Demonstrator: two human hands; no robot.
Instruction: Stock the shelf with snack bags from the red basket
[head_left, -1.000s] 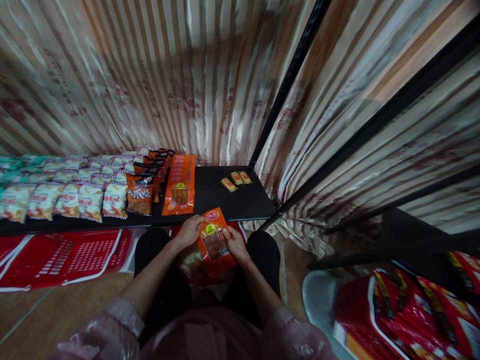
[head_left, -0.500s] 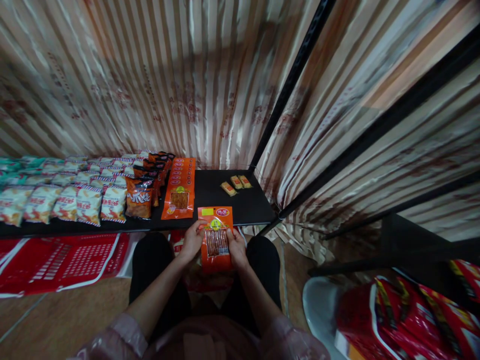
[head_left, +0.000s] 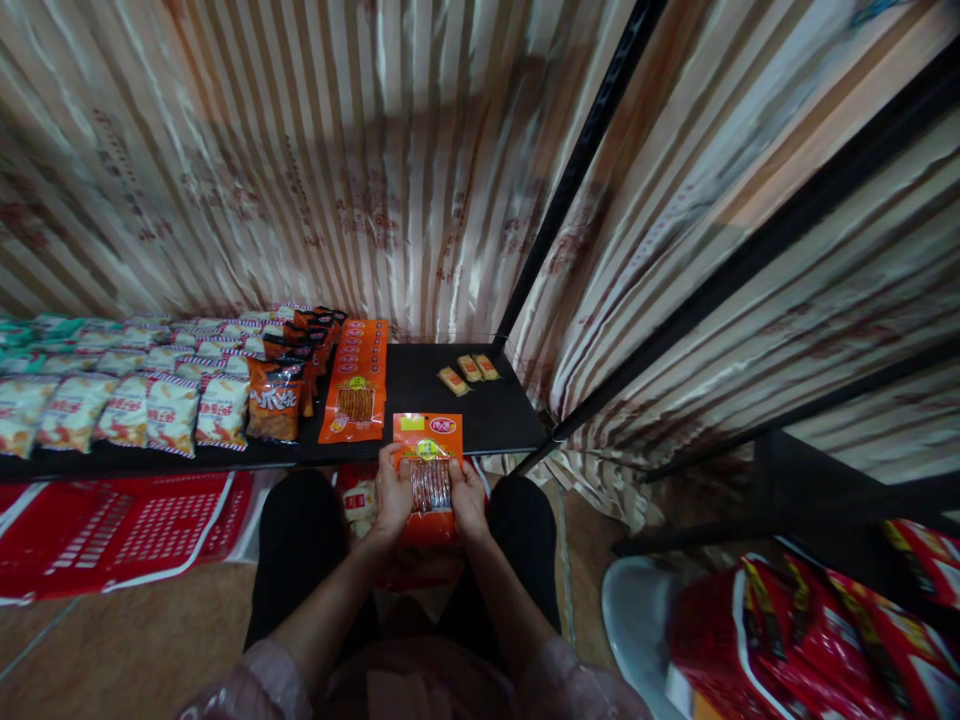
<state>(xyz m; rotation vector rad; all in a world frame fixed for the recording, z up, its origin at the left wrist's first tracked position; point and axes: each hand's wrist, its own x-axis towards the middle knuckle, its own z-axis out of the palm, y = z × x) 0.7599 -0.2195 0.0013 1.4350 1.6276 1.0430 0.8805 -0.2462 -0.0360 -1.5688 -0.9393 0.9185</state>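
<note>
Between my two hands is an orange snack packet (head_left: pixel 429 480) with a clear window showing thin brown sticks. My left hand (head_left: pixel 393 492) grips its left edge, thumb on the front. On the right edge, my right hand (head_left: pixel 468 496) holds it the same way. The packet is just in front of the shelf's near edge, over my lap. Matching orange packets (head_left: pixel 354 382) lie in a stack on the black shelf (head_left: pixel 420 375), left of the held one. Toward the shelf's right end sit 3 small yellow wrapped snacks (head_left: pixel 470 370).
Rows of white snack bags (head_left: pixel 174 410) and orange-brown bags (head_left: pixel 274 400) fill the shelf's left part. Black metal posts (head_left: pixel 559 215) rise at the right. A red basket (head_left: pixel 150 525) lies below left; a white stool (head_left: pixel 634 620) and red packages (head_left: pixel 795 640) are at lower right.
Both hands have slid or curled further over the packet's front, covering more of its window edges. The packet stays in nearly the same place; the view has shifted slightly.
</note>
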